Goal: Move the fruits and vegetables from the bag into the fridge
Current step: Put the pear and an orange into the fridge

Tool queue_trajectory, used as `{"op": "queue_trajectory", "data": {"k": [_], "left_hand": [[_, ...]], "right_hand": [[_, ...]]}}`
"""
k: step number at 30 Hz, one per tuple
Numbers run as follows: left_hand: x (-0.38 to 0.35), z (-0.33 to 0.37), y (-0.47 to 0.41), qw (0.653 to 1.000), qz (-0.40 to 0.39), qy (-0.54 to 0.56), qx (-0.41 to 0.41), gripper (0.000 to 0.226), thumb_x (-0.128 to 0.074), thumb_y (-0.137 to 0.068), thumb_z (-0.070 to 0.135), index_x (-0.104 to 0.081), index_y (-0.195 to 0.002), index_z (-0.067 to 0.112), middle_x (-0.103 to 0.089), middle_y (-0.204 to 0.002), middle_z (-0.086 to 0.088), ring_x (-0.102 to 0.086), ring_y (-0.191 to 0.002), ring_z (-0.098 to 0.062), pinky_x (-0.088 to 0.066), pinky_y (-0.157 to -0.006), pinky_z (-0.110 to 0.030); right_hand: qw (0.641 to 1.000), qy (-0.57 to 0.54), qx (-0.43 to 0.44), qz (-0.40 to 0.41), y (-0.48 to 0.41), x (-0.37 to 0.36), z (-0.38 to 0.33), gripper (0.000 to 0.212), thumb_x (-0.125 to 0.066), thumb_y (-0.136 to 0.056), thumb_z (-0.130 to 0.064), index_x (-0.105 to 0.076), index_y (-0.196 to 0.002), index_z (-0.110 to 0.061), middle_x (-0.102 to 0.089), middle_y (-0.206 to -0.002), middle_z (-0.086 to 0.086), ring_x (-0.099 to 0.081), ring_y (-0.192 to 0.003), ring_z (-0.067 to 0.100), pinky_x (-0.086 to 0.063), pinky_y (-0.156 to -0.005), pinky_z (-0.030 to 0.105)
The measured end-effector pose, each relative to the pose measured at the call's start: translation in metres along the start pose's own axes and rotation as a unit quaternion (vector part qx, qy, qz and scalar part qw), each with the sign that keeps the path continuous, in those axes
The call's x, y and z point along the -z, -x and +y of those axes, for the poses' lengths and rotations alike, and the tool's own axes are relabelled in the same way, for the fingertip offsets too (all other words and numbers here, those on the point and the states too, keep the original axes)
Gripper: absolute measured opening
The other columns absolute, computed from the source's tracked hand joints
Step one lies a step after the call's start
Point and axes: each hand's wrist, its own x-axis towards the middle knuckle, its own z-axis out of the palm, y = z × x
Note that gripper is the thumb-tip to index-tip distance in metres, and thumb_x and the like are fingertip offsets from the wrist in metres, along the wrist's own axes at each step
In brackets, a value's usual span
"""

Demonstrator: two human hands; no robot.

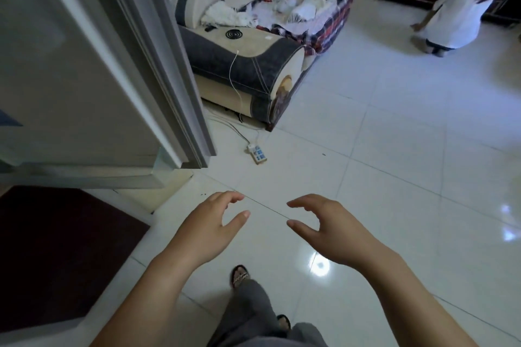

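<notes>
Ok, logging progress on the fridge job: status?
Left hand open, empty. Right hand open, empty. No bag or produce in view. Power strip and cords on floor ahead.

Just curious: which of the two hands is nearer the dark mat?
The left hand. It hovers open beside the mat, while the right hand is out over bare tiles.

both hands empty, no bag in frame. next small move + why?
Probably turn to find the bag. Both the left hand and right hand hang open over bare floor tiles and hold nothing, and no bag or produce shows anywhere. The white cabinet at left may be the fridge, but I cannot tell; with nothing to load, reaching for it seems premature.
</notes>
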Motion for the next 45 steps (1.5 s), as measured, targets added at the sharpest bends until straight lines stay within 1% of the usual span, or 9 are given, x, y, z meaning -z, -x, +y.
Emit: {"op": "queue_trajectory", "data": {"k": [11, 14, 17, 22, 27, 32, 35, 40, 45], "left_hand": [[-0.002, 0.051, -0.169, 0.995, 0.07, 0.064, -0.022, 0.04, -0.048, -0.09, 0.047, -0.044, -0.128, 0.035, -0.045, -0.129, 0.019, -0.044, -0.117, 0.003, -0.038, -0.092, -0.02], [0.015, 0.071, -0.23, 0.995, 0.07, 0.063, -0.034, 0.039, -0.046, -0.09, 0.048, -0.044, -0.127, 0.036, -0.045, -0.128, 0.021, -0.044, -0.111, 0.008, -0.038, -0.09, -0.019], [0.038, 0.081, -0.277, 0.993, 0.103, 0.056, -0.018, 0.038, -0.047, -0.091, 0.046, -0.046, -0.126, 0.033, -0.047, -0.127, 0.018, -0.047, -0.109, 0.003, -0.04, -0.088, -0.02], [0.068, 0.061, -0.318, 0.99, 0.125, 0.023, 0.052, 0.039, -0.047, -0.091, 0.046, -0.045, -0.127, 0.032, -0.047, -0.127, 0.017, -0.046, -0.114, 0.0, -0.044, -0.091, -0.025], [0.085, 0.031, -0.349, 0.975, 0.168, 0.028, 0.144, 0.042, -0.046, -0.09, 0.049, -0.043, -0.129, 0.033, -0.049, -0.129, 0.017, -0.048, -0.115, -0.002, -0.044, -0.093, -0.026], [0.103, 0.01, -0.393, 0.946, 0.219, 0.057, 0.232, 0.041, -0.048, -0.09, 0.049, -0.045, -0.127, 0.033, -0.051, -0.129, 0.013, -0.051, -0.114, -0.003, -0.045, -0.096, -0.03], [0.122, 0.007, -0.428, 0.933, 0.239, 0.072, 0.261, 0.042, -0.05, -0.09, 0.047, -0.045, -0.128, 0.031, -0.05, -0.129, 0.011, -0.053, -0.111, -0.006, -0.044, -0.095, -0.03], [0.154, 0.002, -0.475, 0.909, 0.276, 0.086, 0.299, 0.041, -0.048, -0.092, 0.041, -0.042, -0.132, 0.032, -0.047, -0.134, 0.012, -0.048, -0.116, -0.007, -0.041, -0.093, -0.024], [0.171, -0.022, -0.46, 0.858, 0.333, 0.133, 0.369, 0.042, -0.049, -0.091, 0.046, -0.043, -0.13, 0.033, -0.048, -0.128, 0.014, -0.048, -0.111, -0.003, -0.041, -0.092, -0.023]], "right_hand": [[0.998, 0.036, 0.056, -0.007, -0.15, 0.098, 0.048, 0.037, -0.051, -0.089, -0.046, -0.052, -0.124, -0.033, -0.052, -0.125, -0.019, -0.044, -0.103, -0.007, -0.028, -0.08, -0.002], [0.999, 0.018, 0.05, -0.002, -0.201, 0.136, 0.057, 0.035, -0.052, -0.089, -0.047, -0.052, -0.122, -0.037, -0.053, -0.123, -0.021, -0.047, -0.103, -0.005, -0.04, -0.09, 0.012], [0.998, 0.011, 0.063, 0.001, -0.251, 0.169, 0.057, 0.035, -0.051, -0.087, -0.05, -0.052, -0.121, -0.039, -0.052, -0.12, -0.024, -0.05, -0.106, -0.002, -0.046, -0.092, 0.025], [0.994, -0.002, 0.11, -0.016, -0.324, 0.187, 0.051, 0.034, -0.051, -0.087, -0.05, -0.053, -0.119, -0.038, -0.053, -0.117, -0.025, -0.05, -0.105, -0.003, -0.045, -0.09, 0.019], [0.973, 0.035, 0.202, -0.11, -0.413, 0.184, 0.03, 0.036, -0.05, -0.089, -0.047, -0.052, -0.123, -0.035, -0.053, -0.125, -0.019, -0.046, -0.103, -0.006, -0.038, -0.089, 0.013], [0.944, 0.038, 0.277, -0.173, -0.517, 0.2, 0.005, 0.036, -0.053, -0.089, -0.046, -0.053, -0.123, -0.034, -0.053, -0.121, -0.019, -0.05, -0.105, -0.002, -0.037, -0.082, 0.009], [0.933, 0.028, 0.312, -0.176, -0.576, 0.218, -0.009, 0.035, -0.054, -0.088, -0.046, -0.055, -0.12, -0.034, -0.051, -0.11, -0.024, -0.052, -0.09, -0.007, -0.036, -0.072, 0.006], [0.915, 0.013, 0.351, -0.199, -0.65, 0.214, -0.028, 0.031, -0.057, -0.087, -0.042, -0.056, -0.118, -0.036, -0.056, -0.113, -0.021, -0.053, -0.1, -0.002, -0.044, -0.085, 0.018], [0.87, 0.06, 0.395, -0.289, -0.687, 0.17, -0.067, 0.034, -0.057, -0.087, -0.045, -0.054, -0.12, -0.037, -0.053, -0.119, -0.023, -0.05, -0.104, -0.003, -0.039, -0.083, 0.008]]}}
